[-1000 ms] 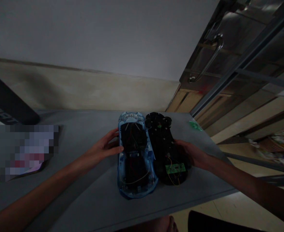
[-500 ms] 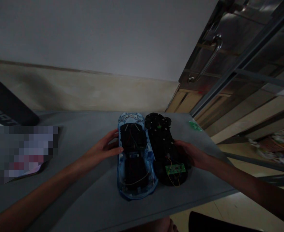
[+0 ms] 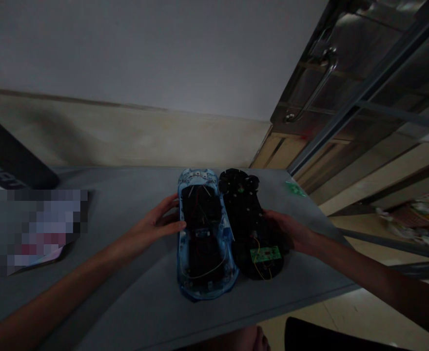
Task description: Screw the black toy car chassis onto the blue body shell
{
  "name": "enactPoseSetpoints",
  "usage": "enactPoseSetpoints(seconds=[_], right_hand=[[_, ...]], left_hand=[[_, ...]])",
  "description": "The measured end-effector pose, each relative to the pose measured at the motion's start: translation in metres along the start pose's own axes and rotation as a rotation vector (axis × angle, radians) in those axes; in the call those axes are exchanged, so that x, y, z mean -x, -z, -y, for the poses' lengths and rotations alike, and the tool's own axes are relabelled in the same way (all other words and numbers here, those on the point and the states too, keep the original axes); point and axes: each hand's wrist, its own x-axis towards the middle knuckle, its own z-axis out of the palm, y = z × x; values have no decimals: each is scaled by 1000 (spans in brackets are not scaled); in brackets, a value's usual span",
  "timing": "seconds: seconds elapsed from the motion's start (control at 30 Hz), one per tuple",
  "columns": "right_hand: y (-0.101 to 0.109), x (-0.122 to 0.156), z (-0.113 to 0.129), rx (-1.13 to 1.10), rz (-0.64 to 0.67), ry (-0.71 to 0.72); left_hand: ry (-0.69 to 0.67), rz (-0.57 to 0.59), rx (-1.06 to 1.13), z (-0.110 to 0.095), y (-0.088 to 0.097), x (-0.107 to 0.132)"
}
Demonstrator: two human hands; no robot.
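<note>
while the left hand point(image 3: 156, 225) rests with open fingers on the 9 o'clock side of the blue car shell point(image 3: 203, 234), the black car base point(image 3: 253, 224) lies just beside it at 3 o'clock on the grey tabletop point(image 3: 126, 273). the right hand point(image 3: 291, 231) touches the base, grip loose and open.

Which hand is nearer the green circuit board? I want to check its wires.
Right. The right hand rests on the black chassis beside the green circuit board; the left hand touches the blue shell.
</note>
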Motion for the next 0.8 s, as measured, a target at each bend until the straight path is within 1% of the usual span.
enactPoseSetpoints(seconds=[0.1,0.53,0.8], right_hand=[[1,-1,0,-70,31,-75],[0,-4,0,-129,31,-86],[3,-4,-1,-128,68,-82]], left_hand=[[-7,4,-12,-2,-1,0],[-10,-3,0,2,1,-1],[-23,-10,-24,0,0,1]])
